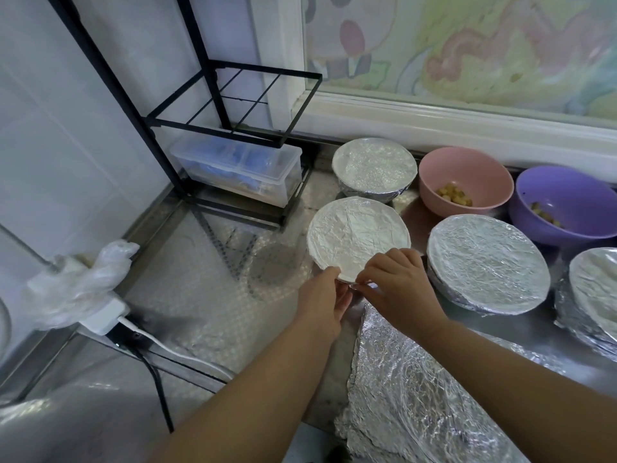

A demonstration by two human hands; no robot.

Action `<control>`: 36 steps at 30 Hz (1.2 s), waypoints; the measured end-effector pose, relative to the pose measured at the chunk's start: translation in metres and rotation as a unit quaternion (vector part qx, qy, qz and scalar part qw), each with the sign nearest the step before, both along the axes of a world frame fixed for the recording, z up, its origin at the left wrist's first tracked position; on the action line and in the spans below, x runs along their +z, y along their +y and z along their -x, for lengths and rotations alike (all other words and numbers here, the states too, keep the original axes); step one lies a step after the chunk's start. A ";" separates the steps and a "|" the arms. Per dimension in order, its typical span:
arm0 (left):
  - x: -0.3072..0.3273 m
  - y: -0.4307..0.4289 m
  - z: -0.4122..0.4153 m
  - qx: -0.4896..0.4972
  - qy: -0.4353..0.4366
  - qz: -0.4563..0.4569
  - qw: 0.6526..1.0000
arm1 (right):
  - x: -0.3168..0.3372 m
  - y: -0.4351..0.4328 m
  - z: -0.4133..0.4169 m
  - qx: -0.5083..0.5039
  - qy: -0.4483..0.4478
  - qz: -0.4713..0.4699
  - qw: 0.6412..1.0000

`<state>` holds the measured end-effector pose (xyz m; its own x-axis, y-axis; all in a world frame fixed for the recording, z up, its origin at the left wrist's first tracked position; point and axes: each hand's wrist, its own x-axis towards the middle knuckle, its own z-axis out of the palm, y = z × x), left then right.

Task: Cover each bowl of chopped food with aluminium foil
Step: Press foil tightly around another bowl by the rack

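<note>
Pinching the six-o'clock rim of the foil-wrapped bowl (pixel 359 238) mid-tabletop (pixel 207 295) with left hand (pixel 325 297) and right hand (pixel 399 285), with the uncovered pink bowl (pixel 467 168) at one o'clock, nearer the right hand.

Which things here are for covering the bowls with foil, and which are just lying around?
For the job: left hand and right hand, gripping the rim of the front covered bowl; back covered bowl; right covered bowl; far-right covered bowl; uncovered pink bowl; uncovered purple bowl; loose foil sheet.
Lying about: black rack; clear box; plastic glove; white plug.
</note>
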<state>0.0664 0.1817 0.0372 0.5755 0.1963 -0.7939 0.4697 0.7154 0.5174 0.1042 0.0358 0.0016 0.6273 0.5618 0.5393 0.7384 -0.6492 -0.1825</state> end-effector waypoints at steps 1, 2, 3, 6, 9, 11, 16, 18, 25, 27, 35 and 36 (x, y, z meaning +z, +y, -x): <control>-0.001 0.000 -0.001 0.001 0.002 0.004 1.000 | 0.002 0.000 0.000 0.002 -0.002 0.008 1.000; -0.002 0.001 -0.001 -0.003 0.001 0.010 1.000 | 0.004 -0.002 -0.001 0.007 -0.007 0.017 1.000; -0.002 0.000 0.000 -0.013 0.000 0.015 1.000 | 0.005 -0.006 -0.002 0.012 -0.009 0.023 1.000; 0.000 -0.002 0.004 -0.074 -0.003 0.020 0.997 | 0.002 -0.028 -0.003 -0.030 0.035 -0.003 0.999; 0.004 0.004 0.005 -0.069 -0.003 -0.016 0.998 | 0.007 -0.031 0.018 -0.174 0.226 -0.139 0.948; 0.002 0.012 -0.001 -0.042 -0.017 -0.067 0.997 | 0.019 -0.011 0.036 -0.236 0.316 -0.294 0.871; 0.001 0.015 -0.014 -0.081 -0.031 -0.143 0.986 | 0.010 0.021 0.041 -0.321 0.475 -0.428 0.699; -0.002 0.016 -0.016 -0.083 -0.032 -0.159 0.983 | 0.004 0.019 0.034 -0.312 0.539 -0.397 0.675; -0.006 0.016 -0.017 -0.093 -0.041 -0.181 0.978 | -0.008 0.020 0.021 -0.303 0.551 -0.360 0.689; -0.007 0.017 -0.017 -0.095 -0.042 -0.182 0.978 | -0.008 0.020 0.018 -0.306 0.558 -0.367 0.678; -0.004 0.019 -0.018 -0.121 -0.041 -0.295 0.947 | 0.026 0.007 0.011 -0.252 0.658 -0.317 0.636; -0.002 0.019 -0.018 -0.129 -0.044 -0.363 0.922 | 0.036 0.001 0.011 -0.228 0.679 -0.273 0.642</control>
<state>0.0840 0.2009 0.0350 0.7330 0.5059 -0.4548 0.5090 0.0357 0.8600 0.0929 0.0367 0.0378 0.7598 0.1117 -0.6405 -0.5868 -0.3063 -0.7495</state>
